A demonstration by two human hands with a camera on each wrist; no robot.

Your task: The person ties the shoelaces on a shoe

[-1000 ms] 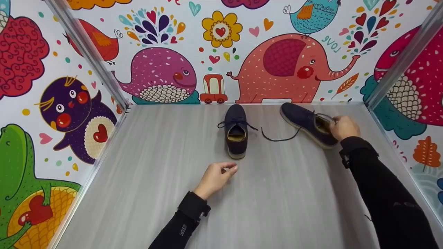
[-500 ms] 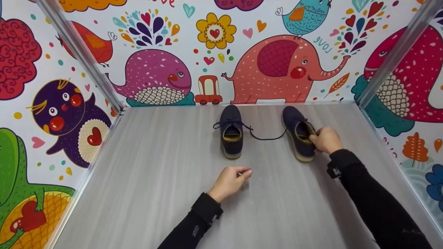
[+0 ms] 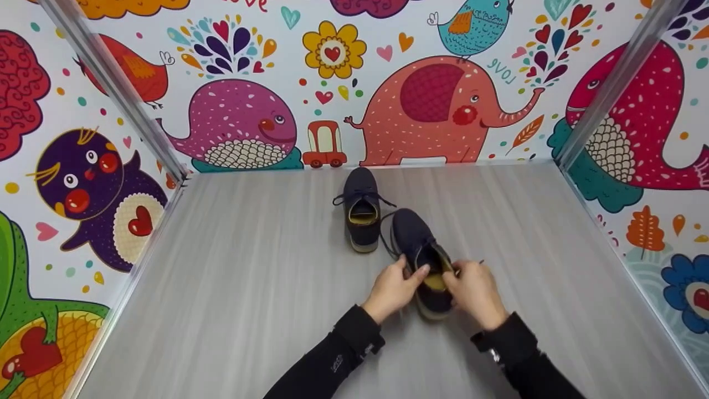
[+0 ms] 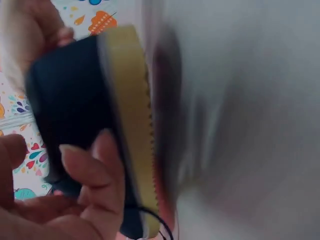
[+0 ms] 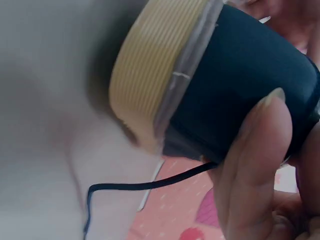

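A dark navy lace-up shoe with a pale sole sits angled on the floor. My right hand grips the right side of its opening, thumb inside the collar and fingers outside, as the right wrist view also shows. At the shoe's left side is my left hand, fingers loosely bent. In the left wrist view its fingers lie against or just before the upper, with the thumb apart. A loose dark lace trails from the shoe. Its matching shoe, lace tied in a bow, stands upright just left and behind.
Grey wood-look floor lies under both shoes. Metal-edged panels with cartoon animals enclose it: a back wall, a left wall and a right wall.
My right hand has brought the held shoe from the far right toward the middle and nearer to me. My left hand has moved right and forward to the shoe's side.
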